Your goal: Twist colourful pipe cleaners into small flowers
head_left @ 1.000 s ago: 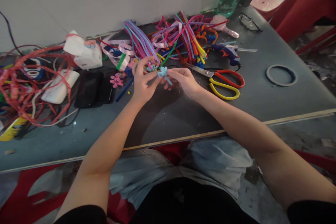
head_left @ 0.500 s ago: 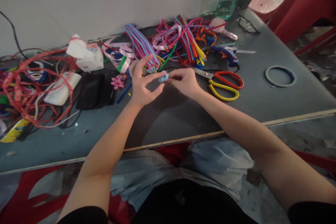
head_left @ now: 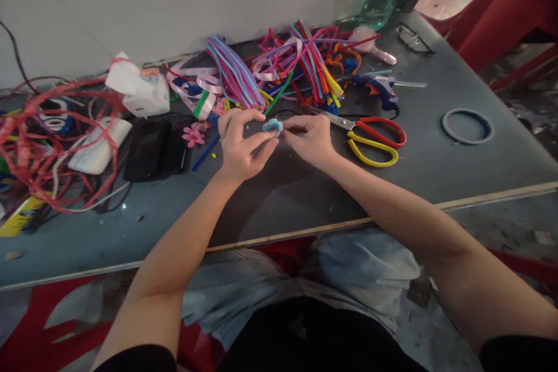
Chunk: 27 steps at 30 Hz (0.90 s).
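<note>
Both my hands meet over the dark table (head_left: 436, 157) around a small light-blue pipe-cleaner piece (head_left: 272, 125). My left hand (head_left: 242, 145) curls its fingers and thumb onto the piece from the left. My right hand (head_left: 307, 136) pinches it from the right with closed fingertips. Just behind them lies a heap of coloured pipe cleaners (head_left: 283, 67). A small pink pipe-cleaner flower (head_left: 193, 135) rests on the table to the left of my left hand.
Red-and-yellow scissors (head_left: 375, 139) lie right of my right hand, a blue glue gun (head_left: 381, 88) behind them. A grey ring (head_left: 466, 126) sits far right, glasses (head_left: 412, 38) at the back. A black phone (head_left: 157, 150), white box (head_left: 139, 90) and tangled red cord (head_left: 47, 139) fill the left.
My left fingers, spread half a second ago, have curled down onto the blue piece. Both hands sank slightly toward the table; the piece looks more bunched up.
</note>
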{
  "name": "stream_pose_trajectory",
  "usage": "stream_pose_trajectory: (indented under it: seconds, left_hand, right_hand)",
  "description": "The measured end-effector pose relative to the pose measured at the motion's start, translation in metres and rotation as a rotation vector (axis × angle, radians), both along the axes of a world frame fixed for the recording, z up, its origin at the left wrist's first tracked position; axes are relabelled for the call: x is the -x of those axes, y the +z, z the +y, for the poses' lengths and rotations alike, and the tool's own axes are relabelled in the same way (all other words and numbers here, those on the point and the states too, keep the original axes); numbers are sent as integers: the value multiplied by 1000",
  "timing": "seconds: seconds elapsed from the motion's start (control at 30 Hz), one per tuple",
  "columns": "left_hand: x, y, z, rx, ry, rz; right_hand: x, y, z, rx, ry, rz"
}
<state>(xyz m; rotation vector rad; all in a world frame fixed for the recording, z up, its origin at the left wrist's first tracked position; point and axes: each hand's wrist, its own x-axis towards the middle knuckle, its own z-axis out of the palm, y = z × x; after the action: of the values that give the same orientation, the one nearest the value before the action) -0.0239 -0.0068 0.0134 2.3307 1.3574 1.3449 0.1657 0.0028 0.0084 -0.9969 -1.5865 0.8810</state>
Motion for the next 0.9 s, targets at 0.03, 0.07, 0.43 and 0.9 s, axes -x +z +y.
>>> stream_pose_trajectory:
  seconds: [0.03,0.07,0.43,0.9]
  left_hand:
    - [-2,2,-1,29,-2,-58]
    - [-4,2,-2,63,-9,-139]
    - [-16,-8,8,462,-32,-599]
    - [-25,-15,1,422,36,-605]
  right_hand:
    - [0,-1,2,18,24,13]
    - [0,-2,5,36,55,24]
    - [-6,-1,12,-127,-115,-187]
    - [4,1,1,-293,-123,-292]
